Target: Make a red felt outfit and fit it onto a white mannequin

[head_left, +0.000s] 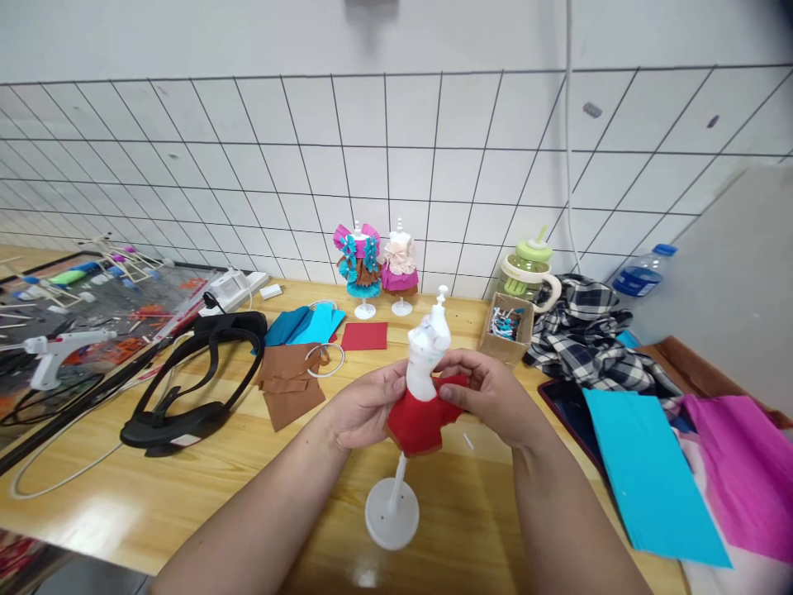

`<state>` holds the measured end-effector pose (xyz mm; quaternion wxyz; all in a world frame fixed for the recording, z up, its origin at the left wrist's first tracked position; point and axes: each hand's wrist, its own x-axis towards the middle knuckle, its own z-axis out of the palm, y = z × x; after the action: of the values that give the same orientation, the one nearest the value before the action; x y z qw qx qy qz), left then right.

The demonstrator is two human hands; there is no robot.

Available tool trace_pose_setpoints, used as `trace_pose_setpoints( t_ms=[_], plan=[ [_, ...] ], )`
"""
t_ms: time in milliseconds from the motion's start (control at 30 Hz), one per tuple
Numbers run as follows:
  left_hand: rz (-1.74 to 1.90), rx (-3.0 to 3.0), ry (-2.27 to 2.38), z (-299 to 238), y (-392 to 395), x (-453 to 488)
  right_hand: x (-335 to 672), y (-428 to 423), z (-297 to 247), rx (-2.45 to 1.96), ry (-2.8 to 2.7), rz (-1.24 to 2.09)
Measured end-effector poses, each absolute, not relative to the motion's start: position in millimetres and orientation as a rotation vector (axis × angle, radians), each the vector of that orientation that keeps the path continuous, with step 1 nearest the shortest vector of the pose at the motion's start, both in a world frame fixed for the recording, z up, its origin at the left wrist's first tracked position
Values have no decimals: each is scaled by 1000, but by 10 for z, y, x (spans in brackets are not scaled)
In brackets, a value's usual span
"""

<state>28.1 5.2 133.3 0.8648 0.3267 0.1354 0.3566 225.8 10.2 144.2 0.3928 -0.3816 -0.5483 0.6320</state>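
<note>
A small white mannequin [424,364] on a round-based stand [392,513] tilts between my hands near the middle of the table. Red fabric [416,423] wraps its lower part, with a brownish lower edge. My left hand [370,403] is closed round the mannequin's left side, its thumb at the waist and the fingers partly behind the red fabric. On the other side, my right hand [489,395] pinches a loose end of the red fabric between thumb and fingers.
Two dressed mannequins [361,264] stand by the wall. Brown [291,397], blue and red [364,336] fabric pieces lie left of centre. A black headset [179,421] and a glue gun [53,355] lie farther left. A small box [506,329], cup [526,268] and cyan sheet [650,471] are on the right.
</note>
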Motion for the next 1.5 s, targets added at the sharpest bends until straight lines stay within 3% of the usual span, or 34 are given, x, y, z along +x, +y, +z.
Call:
trace_pose_setpoints(
  t_ms=[567,967,1300,1500],
  plan=[
    [718,747,390,1284,49,306,2292,137,1398,-856,-1755,1421],
    [1076,1300,972,1290,195,145,2274,150,1381,-1050,-1559,1482],
    [941,1399,1005,1424,88,134,2196,139,1465,-1282,-1717,1123],
    [1178,1408,1046,1413,112,173,2230,74,1542,-1219,-1684,1059]
  ],
)
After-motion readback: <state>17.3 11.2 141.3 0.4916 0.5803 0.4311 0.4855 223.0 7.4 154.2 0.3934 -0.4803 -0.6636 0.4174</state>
